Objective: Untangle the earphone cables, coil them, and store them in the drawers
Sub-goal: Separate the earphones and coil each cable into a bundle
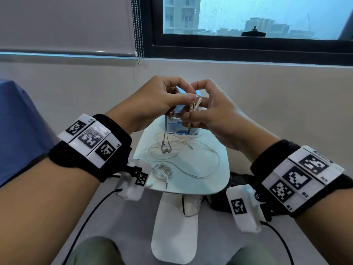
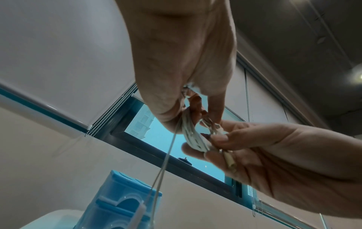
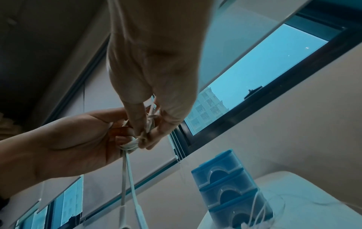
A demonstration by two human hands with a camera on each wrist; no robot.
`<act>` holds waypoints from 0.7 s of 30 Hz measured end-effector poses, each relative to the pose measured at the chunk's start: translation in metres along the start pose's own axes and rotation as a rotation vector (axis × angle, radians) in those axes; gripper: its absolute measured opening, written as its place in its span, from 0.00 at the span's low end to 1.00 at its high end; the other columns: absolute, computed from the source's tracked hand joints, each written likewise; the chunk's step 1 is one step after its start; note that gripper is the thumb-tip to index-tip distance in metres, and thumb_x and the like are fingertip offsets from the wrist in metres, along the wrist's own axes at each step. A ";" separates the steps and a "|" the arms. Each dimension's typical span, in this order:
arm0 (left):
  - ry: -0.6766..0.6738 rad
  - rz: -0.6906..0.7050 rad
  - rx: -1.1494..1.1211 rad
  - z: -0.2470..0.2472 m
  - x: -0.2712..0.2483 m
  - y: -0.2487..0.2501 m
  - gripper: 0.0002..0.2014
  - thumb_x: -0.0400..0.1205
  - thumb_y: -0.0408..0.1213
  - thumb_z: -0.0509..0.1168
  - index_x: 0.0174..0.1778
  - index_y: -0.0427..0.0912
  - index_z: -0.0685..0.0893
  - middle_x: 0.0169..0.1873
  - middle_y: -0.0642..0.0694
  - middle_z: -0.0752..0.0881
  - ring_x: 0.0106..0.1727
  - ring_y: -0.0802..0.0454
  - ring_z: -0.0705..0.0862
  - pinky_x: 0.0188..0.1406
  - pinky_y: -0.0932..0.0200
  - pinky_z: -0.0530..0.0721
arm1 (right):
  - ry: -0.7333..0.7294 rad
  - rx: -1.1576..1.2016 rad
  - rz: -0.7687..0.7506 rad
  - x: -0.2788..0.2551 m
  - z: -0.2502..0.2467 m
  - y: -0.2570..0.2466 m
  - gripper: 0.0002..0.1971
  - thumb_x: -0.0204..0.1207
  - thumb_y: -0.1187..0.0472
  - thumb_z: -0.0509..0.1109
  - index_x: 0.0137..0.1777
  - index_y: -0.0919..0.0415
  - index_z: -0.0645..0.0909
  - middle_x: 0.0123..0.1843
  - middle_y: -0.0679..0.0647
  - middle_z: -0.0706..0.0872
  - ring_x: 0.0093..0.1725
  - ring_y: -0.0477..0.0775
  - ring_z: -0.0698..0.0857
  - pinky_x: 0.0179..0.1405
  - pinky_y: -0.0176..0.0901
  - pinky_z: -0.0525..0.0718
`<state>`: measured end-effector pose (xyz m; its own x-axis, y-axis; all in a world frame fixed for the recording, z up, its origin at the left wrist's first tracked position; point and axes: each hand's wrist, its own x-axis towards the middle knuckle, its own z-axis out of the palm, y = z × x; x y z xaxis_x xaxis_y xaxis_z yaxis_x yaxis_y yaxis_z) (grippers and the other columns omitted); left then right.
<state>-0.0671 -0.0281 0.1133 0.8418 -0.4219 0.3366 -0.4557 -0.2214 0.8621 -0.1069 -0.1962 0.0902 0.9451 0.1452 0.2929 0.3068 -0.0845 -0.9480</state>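
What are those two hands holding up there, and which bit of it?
Both hands, left hand and right hand, pinch one earphone cable at its small coiled bundle. Its earbuds hang free below, just above the white table.

White earphone bundle (image 1: pixel 193 107) part-coiled, raised above blue drawers (image 1: pixel 181 119); two earbuds (image 1: pixel 165 149) dangle in front of them. Loose tangled cable (image 1: pixel 191 161) sprawls before the drawers; small coiled set (image 1: pixel 162 173) nearer still.

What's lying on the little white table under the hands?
On the white table: a coiled earphone bundle, loose tangled cable, and blue drawers at the back. The hands hide the drawers' upper part in the head view.
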 end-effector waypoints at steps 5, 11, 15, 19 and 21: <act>0.175 0.031 0.043 0.000 0.006 0.003 0.07 0.83 0.36 0.76 0.56 0.44 0.89 0.26 0.52 0.74 0.24 0.60 0.73 0.26 0.61 0.75 | 0.038 -0.188 -0.023 0.005 -0.001 -0.012 0.29 0.73 0.80 0.77 0.69 0.58 0.75 0.56 0.67 0.87 0.48 0.66 0.93 0.47 0.53 0.94; 0.220 0.006 0.129 -0.007 0.008 0.000 0.03 0.84 0.35 0.74 0.50 0.45 0.92 0.25 0.52 0.77 0.22 0.59 0.71 0.24 0.59 0.76 | 0.058 -0.537 -0.003 0.006 -0.013 -0.017 0.17 0.71 0.71 0.83 0.57 0.62 0.86 0.52 0.57 0.92 0.50 0.62 0.93 0.50 0.55 0.94; 0.217 -0.028 0.225 -0.003 0.009 -0.006 0.05 0.83 0.35 0.72 0.42 0.45 0.91 0.36 0.38 0.83 0.24 0.52 0.74 0.23 0.58 0.80 | 0.118 -0.837 -0.121 0.006 -0.021 -0.021 0.02 0.74 0.62 0.83 0.43 0.56 0.92 0.39 0.46 0.91 0.44 0.52 0.92 0.55 0.55 0.90; 0.050 -0.056 0.298 -0.002 0.008 -0.007 0.05 0.84 0.40 0.73 0.46 0.44 0.91 0.32 0.49 0.83 0.24 0.59 0.78 0.26 0.62 0.81 | 0.238 -0.971 -0.296 0.007 -0.028 -0.011 0.04 0.76 0.61 0.80 0.42 0.51 0.92 0.43 0.44 0.87 0.46 0.45 0.85 0.50 0.46 0.85; -0.093 -0.111 0.269 -0.001 0.007 -0.008 0.07 0.84 0.41 0.74 0.49 0.40 0.91 0.30 0.53 0.83 0.26 0.61 0.80 0.28 0.62 0.81 | 0.266 -1.036 -0.331 0.010 -0.031 0.000 0.03 0.76 0.58 0.81 0.44 0.48 0.92 0.50 0.45 0.83 0.50 0.46 0.79 0.45 0.42 0.77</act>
<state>-0.0579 -0.0286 0.1093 0.8663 -0.4579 0.1997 -0.4333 -0.4899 0.7565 -0.0942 -0.2255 0.0974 0.7554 0.1082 0.6462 0.3766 -0.8788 -0.2931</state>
